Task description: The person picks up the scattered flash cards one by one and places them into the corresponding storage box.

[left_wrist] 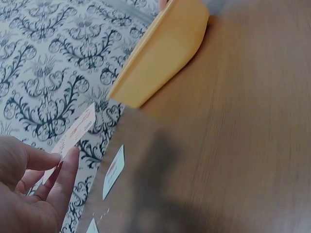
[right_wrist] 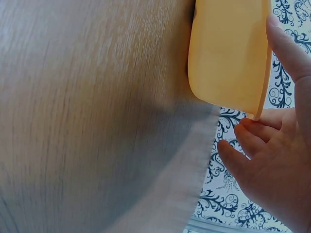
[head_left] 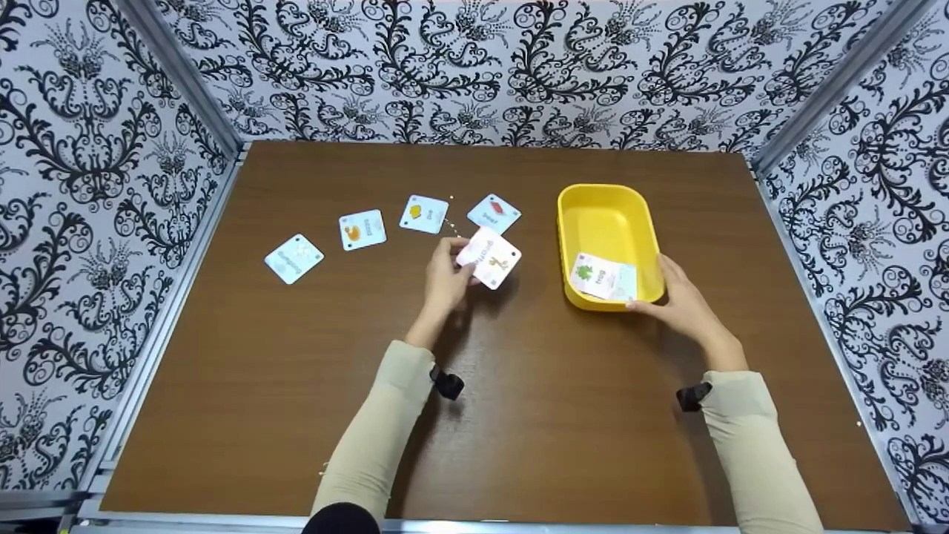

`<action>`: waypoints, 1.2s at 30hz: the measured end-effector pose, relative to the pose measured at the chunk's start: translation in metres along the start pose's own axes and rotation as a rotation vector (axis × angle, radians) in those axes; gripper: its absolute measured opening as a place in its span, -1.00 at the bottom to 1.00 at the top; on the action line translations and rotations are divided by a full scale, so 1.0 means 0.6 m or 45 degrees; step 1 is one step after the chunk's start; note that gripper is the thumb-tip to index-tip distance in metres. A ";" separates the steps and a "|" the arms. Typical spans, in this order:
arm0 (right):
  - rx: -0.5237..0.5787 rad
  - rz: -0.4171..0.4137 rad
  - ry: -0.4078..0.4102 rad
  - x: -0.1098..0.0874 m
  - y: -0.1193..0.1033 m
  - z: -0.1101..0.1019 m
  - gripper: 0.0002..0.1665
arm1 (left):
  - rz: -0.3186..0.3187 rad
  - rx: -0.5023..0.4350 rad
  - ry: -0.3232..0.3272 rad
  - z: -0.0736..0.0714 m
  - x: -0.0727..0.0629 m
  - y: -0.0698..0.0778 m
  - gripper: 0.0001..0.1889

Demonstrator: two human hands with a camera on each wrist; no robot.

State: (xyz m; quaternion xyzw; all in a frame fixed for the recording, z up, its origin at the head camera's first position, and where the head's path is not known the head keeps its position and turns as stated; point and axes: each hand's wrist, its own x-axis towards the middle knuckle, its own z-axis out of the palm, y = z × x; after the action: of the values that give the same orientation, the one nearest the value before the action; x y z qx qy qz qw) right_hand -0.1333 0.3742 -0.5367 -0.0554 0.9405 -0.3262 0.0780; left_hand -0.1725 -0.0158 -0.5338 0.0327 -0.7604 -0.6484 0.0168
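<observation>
My left hand (head_left: 447, 280) pinches a square picture card with a giraffe (head_left: 489, 257) between thumb and fingers, raised above the table. In the left wrist view the same card (left_wrist: 77, 128) appears nearly edge-on. A yellow plastic tub (head_left: 604, 215) stands to the right, and my right hand (head_left: 686, 305) holds its near right corner, thumb at the near rim and fingers along the right side. Inside the tub's near end lies a frog card (head_left: 593, 276), overlapping at least one pale blue card (head_left: 626, 283).
Several pale blue picture cards lie in a loose row left of the tub: one at far left (head_left: 294, 259), an orange-pictured card (head_left: 362, 229), a yellow-pictured card (head_left: 424, 213) and a red-pictured card (head_left: 494, 213). Patterned walls (head_left: 474, 81) enclose the brown table (head_left: 519, 445).
</observation>
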 end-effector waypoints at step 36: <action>-0.016 0.048 -0.032 -0.001 -0.003 -0.003 0.41 | 0.047 0.071 -0.350 0.147 -0.034 0.038 -0.53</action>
State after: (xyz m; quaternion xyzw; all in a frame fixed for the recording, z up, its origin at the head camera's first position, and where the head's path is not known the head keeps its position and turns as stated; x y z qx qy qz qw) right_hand -0.1328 0.3740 -0.5343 -0.0424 0.9423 -0.3181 0.0955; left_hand -0.1588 0.0759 -0.5250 -0.0700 -0.7738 -0.6249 -0.0764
